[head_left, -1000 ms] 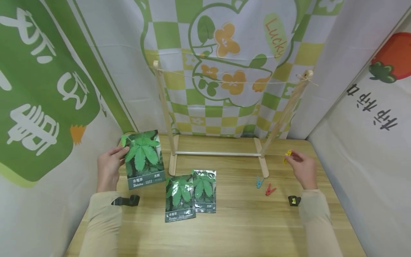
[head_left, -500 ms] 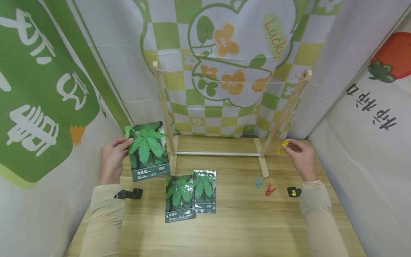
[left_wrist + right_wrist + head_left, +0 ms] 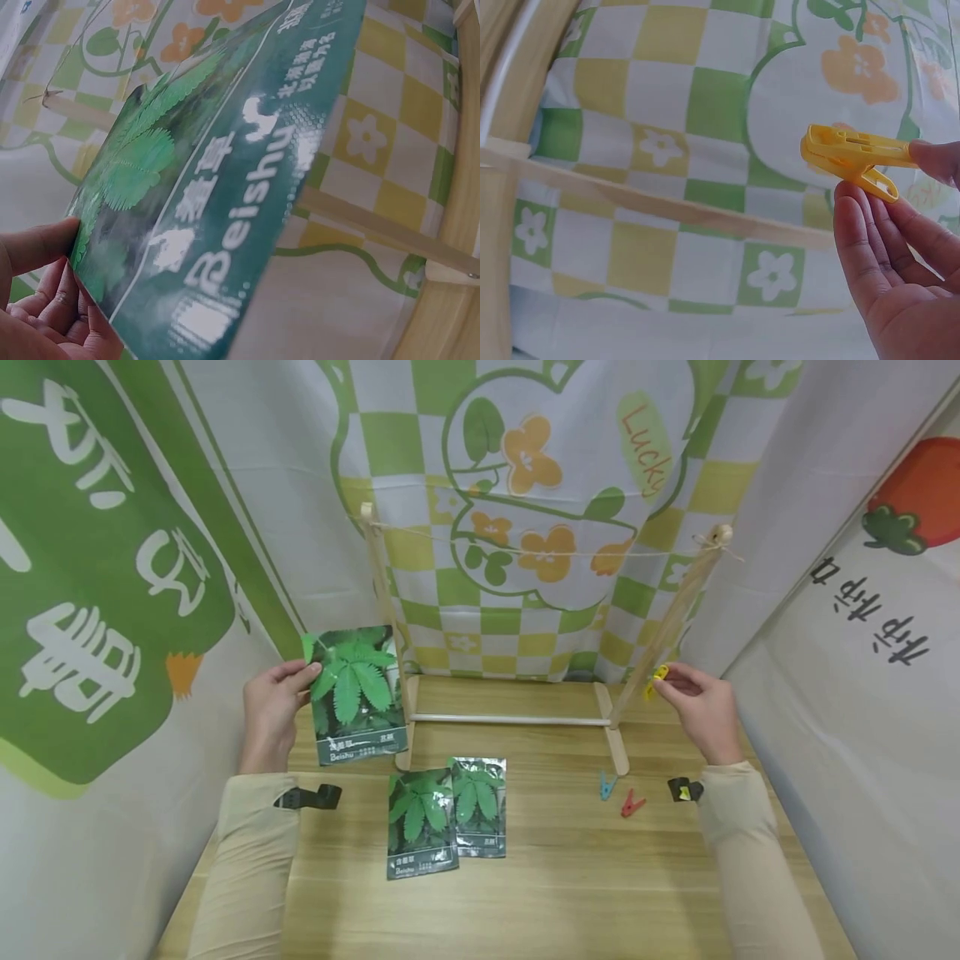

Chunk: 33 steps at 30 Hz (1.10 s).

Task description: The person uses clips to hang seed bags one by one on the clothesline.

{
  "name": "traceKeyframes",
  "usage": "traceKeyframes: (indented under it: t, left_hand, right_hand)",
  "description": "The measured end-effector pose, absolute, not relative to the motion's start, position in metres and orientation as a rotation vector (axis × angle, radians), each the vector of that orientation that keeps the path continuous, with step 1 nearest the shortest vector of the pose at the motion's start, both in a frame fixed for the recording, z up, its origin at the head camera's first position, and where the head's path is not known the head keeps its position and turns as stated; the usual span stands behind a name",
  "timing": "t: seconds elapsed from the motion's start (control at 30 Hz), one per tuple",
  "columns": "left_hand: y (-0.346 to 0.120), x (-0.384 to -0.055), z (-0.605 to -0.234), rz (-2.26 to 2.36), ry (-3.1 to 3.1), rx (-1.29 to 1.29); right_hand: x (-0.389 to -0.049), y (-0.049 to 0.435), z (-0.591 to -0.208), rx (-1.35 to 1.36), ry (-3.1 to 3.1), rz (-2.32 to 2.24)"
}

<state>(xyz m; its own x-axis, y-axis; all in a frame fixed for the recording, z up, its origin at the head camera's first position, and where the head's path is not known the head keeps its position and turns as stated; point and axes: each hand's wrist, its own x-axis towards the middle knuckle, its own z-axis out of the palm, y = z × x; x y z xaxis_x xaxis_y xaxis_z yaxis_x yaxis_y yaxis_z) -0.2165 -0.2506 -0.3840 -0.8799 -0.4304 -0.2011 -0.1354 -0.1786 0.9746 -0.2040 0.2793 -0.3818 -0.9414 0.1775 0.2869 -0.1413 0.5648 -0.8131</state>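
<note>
My left hand (image 3: 273,714) pinches the left edge of a green seed packet (image 3: 358,697), thumb in front and fingers behind. The packet is held up above the table, beside the left post of a wooden frame, its leaf picture facing me. In the left wrist view the packet (image 3: 202,202) slants away from the thumb. My right hand (image 3: 705,706) pinches a yellow clothespin (image 3: 657,681) near the right post. The right wrist view shows that clothespin (image 3: 855,157) between thumb and fingers, its nose pointing left.
A wooden frame (image 3: 510,720) with a string (image 3: 540,552) between its posts stands at the back. Two more seed packets, one (image 3: 422,822) overlapping the other (image 3: 480,806), lie in front. A blue clothespin (image 3: 607,786) and a red clothespin (image 3: 632,802) lie on the table (image 3: 555,893).
My left hand has raised the seed packet and shifted it right, toward the left post. My right hand has moved the yellow clothespin up and slightly left.
</note>
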Motion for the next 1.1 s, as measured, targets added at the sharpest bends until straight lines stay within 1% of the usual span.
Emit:
traceKeyframes:
  t: [0.47, 1.1]
  left_hand:
    - [-0.232, -0.225, -0.362, -2.179, -1.874, 0.54]
    - [-0.194, -0.247, -0.338, -2.233, -1.758, 0.383]
  right_hand:
    - [-0.22, 0.255, -0.352, 0.125, -2.398, 1.371]
    - [-0.236, 0.23, -0.31, 0.316, -2.314, 1.379]
